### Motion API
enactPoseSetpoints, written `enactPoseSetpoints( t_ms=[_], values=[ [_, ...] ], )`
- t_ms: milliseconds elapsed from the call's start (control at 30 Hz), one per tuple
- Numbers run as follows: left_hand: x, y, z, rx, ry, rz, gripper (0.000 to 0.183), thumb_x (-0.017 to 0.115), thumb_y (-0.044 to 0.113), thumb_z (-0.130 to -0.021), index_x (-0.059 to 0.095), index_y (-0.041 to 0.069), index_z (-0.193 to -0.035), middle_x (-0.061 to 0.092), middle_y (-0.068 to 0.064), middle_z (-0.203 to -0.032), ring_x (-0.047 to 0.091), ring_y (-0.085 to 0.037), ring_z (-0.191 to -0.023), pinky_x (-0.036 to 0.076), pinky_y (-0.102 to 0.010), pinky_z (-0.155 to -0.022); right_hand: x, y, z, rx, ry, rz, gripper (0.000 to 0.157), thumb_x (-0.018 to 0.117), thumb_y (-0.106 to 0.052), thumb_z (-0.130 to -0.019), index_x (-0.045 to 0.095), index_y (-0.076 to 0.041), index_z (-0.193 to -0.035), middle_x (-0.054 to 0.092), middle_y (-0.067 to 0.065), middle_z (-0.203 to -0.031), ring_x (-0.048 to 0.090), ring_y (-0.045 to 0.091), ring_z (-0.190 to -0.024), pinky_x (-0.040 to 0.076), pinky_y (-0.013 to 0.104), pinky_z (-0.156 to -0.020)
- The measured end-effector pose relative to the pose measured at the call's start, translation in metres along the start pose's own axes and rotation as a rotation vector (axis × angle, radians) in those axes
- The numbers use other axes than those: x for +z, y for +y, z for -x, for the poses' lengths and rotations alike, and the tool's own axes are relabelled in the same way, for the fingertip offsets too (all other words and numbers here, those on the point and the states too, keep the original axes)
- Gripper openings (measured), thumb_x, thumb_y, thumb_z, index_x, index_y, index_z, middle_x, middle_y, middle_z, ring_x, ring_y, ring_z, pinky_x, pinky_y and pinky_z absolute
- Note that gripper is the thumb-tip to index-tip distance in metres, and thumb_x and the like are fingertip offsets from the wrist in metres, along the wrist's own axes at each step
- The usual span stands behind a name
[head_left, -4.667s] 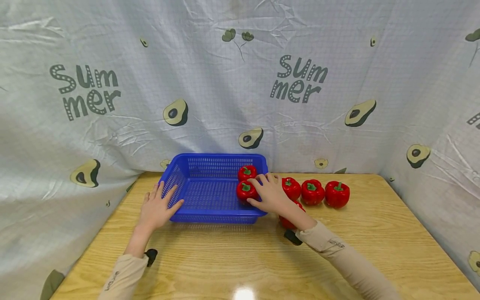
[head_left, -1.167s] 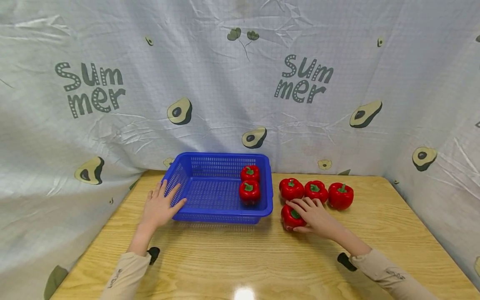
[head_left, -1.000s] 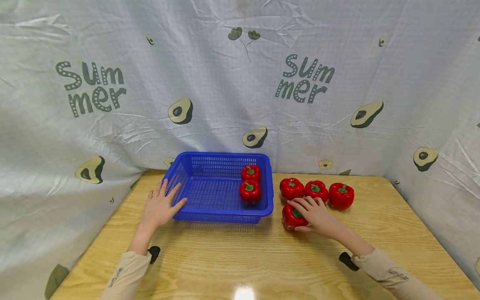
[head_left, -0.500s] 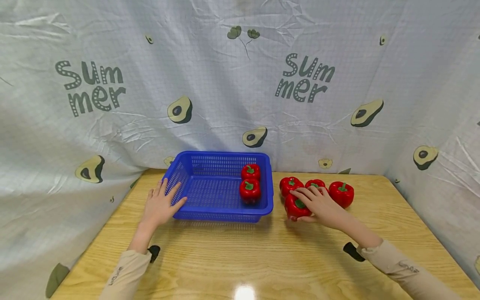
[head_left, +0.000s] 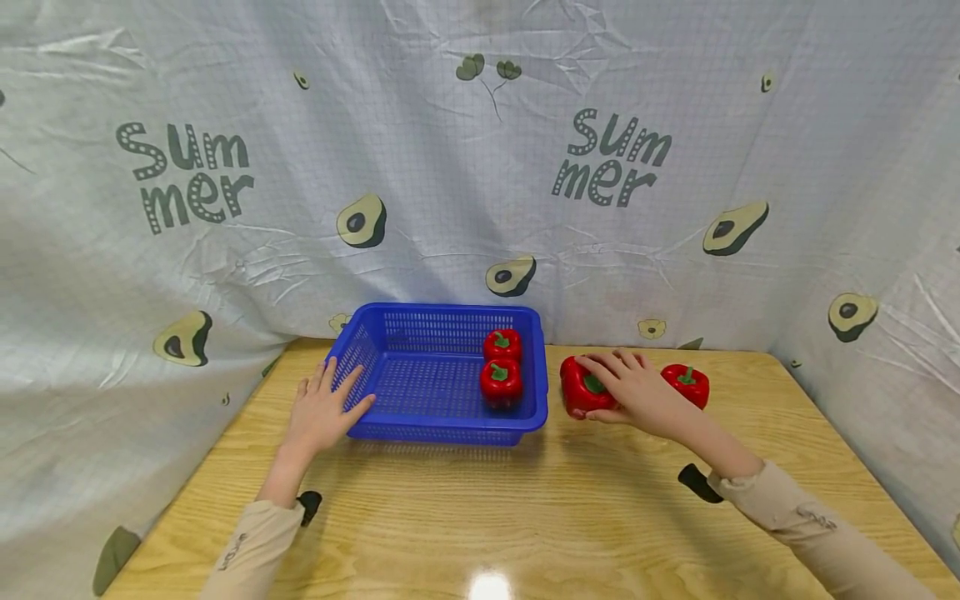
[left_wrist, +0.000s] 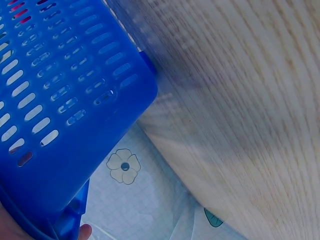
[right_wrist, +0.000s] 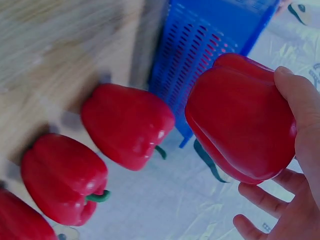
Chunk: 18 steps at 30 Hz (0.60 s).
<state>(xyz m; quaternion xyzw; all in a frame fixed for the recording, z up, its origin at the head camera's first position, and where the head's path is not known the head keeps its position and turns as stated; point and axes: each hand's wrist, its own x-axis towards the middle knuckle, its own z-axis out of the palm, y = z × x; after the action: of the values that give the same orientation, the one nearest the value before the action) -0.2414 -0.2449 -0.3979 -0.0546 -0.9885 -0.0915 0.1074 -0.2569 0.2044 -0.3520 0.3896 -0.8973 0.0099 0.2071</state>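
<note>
The right hand (head_left: 641, 396) grips a red pepper (head_left: 579, 392) between thumb and fingers; it points stem-up beside the fingertips, long axis roughly upright; the left hand (head_left: 318, 417), fingers spread, touches a blue basket (head_left: 450, 423); wooden table (head_left: 450, 517) below them, printed cloth (head_left: 442, 183) beyond.

Basket wall (head_left: 532, 371) bars right hand (head_left: 639, 395) low leftward; room above.
</note>
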Motion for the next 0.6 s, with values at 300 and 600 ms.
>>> enactPoseSetpoints(
  t_ms=[300,600],
  values=[
    [-0.002,0.001,0.000,0.000,-0.003,-0.002,0.064,0.044,0.048,-0.088,0.034,0.010,-0.138,0.018,-0.030,-0.143,0.015,-0.047,-0.132,0.015,-0.062,-0.103,-0.007,-0.003,-0.022,-0.010,0.026,-0.003,0.072,0.065,-0.047,-0.075,0.039,-0.013,-0.133,0.049,0.009,-0.123,0.043,0.027,-0.106,0.037,0.045,-0.084],
    [-0.001,0.001,0.000,-0.003,-0.012,0.006,0.065,0.042,0.050,-0.088,0.033,0.010,-0.138,0.017,-0.030,-0.144,0.013,-0.047,-0.132,0.013,-0.062,-0.104,-0.015,-0.007,-0.054,-0.019,0.052,-0.032,0.072,0.065,-0.045,-0.076,0.038,-0.011,-0.133,0.048,0.012,-0.123,0.043,0.031,-0.106,0.037,0.048,-0.085]
  ],
)
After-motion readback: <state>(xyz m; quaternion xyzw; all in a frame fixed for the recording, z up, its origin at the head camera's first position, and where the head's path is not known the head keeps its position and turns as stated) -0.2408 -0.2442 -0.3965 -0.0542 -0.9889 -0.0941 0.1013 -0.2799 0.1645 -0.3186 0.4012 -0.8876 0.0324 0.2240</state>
